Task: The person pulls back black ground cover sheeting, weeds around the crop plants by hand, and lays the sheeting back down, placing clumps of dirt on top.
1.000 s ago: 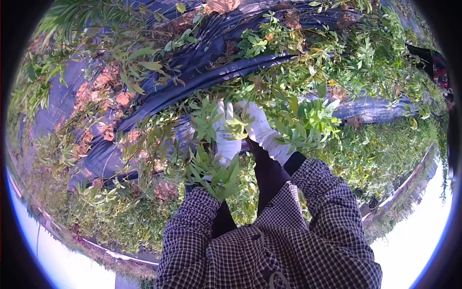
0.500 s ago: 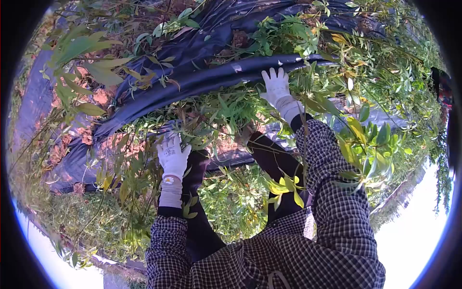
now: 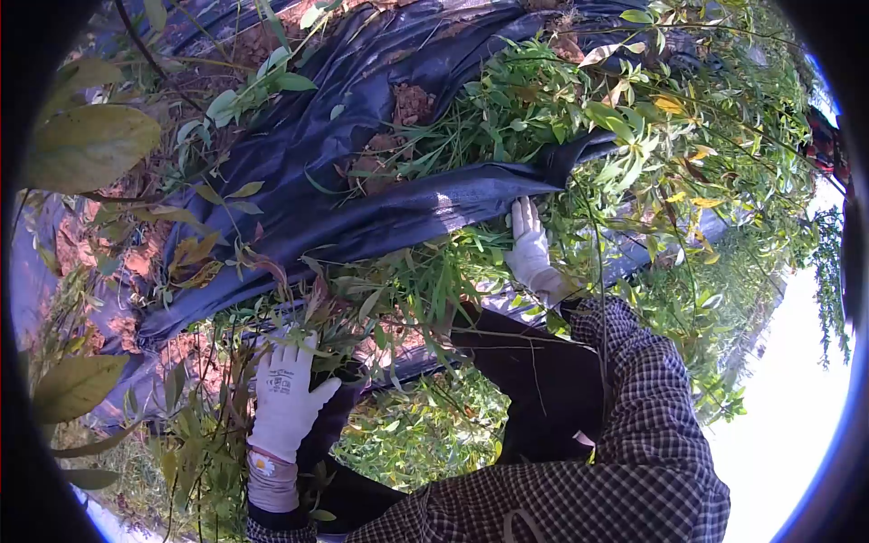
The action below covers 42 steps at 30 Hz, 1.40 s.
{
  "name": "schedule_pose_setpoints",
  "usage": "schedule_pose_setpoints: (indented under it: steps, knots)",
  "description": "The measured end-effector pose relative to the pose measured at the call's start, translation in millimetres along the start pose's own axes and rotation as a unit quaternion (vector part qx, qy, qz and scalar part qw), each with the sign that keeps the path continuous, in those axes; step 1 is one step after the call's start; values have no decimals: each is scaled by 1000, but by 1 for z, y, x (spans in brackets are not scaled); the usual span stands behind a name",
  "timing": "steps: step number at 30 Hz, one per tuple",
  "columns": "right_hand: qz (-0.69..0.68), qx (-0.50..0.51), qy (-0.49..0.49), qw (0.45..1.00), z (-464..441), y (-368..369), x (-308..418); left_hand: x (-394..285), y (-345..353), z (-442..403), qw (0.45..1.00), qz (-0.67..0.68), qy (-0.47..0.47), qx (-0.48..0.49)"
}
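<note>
Both my hands wear white work gloves. My left hand (image 3: 285, 398) is open, its fingers stretched out among stems and leaves beside my left leg, with the thumb spread aside. My right hand (image 3: 529, 249) is open too, its fingers straight and close together. Its fingertips reach the lower edge of a folded strip of black plastic ground sheet (image 3: 398, 213); whether they press on it I cannot tell. Green grassy weeds (image 3: 444, 281) grow between the two hands, below the strip.
Dark-trousered legs (image 3: 534, 371) stand astride the greenery. Leafy branches (image 3: 86, 149) hang close to the camera at left. Reddish soil (image 3: 412, 104) shows through gaps in the sheet. Dense shrubs (image 3: 715, 190) fill the right side. Red checked cloth (image 3: 826, 149) appears at the far right edge.
The view has shifted and come closer. My right hand has moved down from on top of the sheet strip to its lower edge. My left hand appears lower and further left.
</note>
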State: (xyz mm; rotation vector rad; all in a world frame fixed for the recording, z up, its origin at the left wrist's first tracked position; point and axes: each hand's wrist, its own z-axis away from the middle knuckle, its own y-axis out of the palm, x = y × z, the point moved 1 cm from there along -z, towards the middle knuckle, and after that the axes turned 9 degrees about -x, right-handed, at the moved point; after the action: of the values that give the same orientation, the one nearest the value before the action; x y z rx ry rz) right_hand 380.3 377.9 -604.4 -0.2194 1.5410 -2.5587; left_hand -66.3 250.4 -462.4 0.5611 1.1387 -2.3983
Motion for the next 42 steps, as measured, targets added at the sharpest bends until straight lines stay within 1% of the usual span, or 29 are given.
schedule_pose_setpoints:
  steps: [3,6,7,10,11,14,15,16,17,18,19,20,22,23,24,25,26,27,28,30,32,34,35,36,38,39,40,41,42]
  knots:
    - [32,-17,-54,998,-15,29,-23,-3,-6,-20,998,-4,44,-46]
    - [39,-16,-110,993,-28,33,-40,-3,-8,-40,996,-18,20,-86]
    - [15,-71,-148,986,-30,40,-47,-5,-9,-47,992,-21,15,-120]
    - [-20,-126,-219,967,-40,47,-61,9,-4,-57,986,-11,-11,-167]
    - [-10,-118,-218,969,-37,46,-61,15,-6,-58,983,-1,-4,-182]
    - [61,-150,-243,956,-38,50,-66,21,-25,-73,961,-37,-26,-274]
    - [18,-167,-244,955,-35,36,-61,33,-20,-74,940,-88,-8,-330]
    - [59,-193,-260,944,-40,43,-65,38,-26,-82,951,-31,-26,-307]
    - [52,-223,-254,940,-40,52,-68,52,-23,-88,950,103,-52,-289]
    - [41,-248,-247,936,-38,54,-63,72,-13,-93,934,235,-78,-259]
    - [51,-265,-272,924,-39,52,-65,102,12,-101,903,360,-97,-213]
    - [57,-249,-270,929,-41,47,-68,133,29,-113,915,368,-103,-131]
    - [61,-207,-266,939,-37,43,-74,163,56,-122,813,543,-210,4]
    - [-19,-202,-276,939,-38,45,-77,180,63,-122,894,408,-186,13]
    - [-98,-194,-287,933,-39,52,-81,188,66,-122,951,262,-161,21]
    - [-281,-225,-294,885,-45,77,-93,138,38,-137,984,121,-128,25]
    - [-78,-114,-218,966,-40,19,-60,98,17,-155,995,-23,-93,28]
    - [159,22,-192,968,-32,-46,-21,80,11,-169,999,-8,-48,-13]
    - [95,50,-231,967,-43,-84,6,64,8,-182,998,5,-4,-55]
    - [-38,105,-297,948,-69,-118,36,24,13,-210,997,5,30,-74]
    - [-111,-90,-319,937,-95,-133,57,-8,27,-234,996,25,49,-71]
    - [24,-153,-284,946,-132,-116,49,-38,43,-244,993,116,6,-28]
    - [135,-78,-226,962,-145,-106,43,-51,55,-240,990,131,46,3]
    - [161,71,-139,974,-151,-107,49,-61,71,-232,985,146,87,37]
    - [60,118,-152,979,-169,-77,31,-75,109,-208,972,18,235,-15]
    - [4,128,-148,981,-181,-60,24,-82,121,-192,969,20,240,-46]
    - [-64,84,-117,987,-187,-48,22,-89,129,-181,966,22,245,-77]
    - [-131,99,-72,984,-194,-34,22,-93,134,-176,952,14,276,-129]
    - [-198,110,-27,974,-194,-32,34,-97,140,-173,949,2,290,-125]
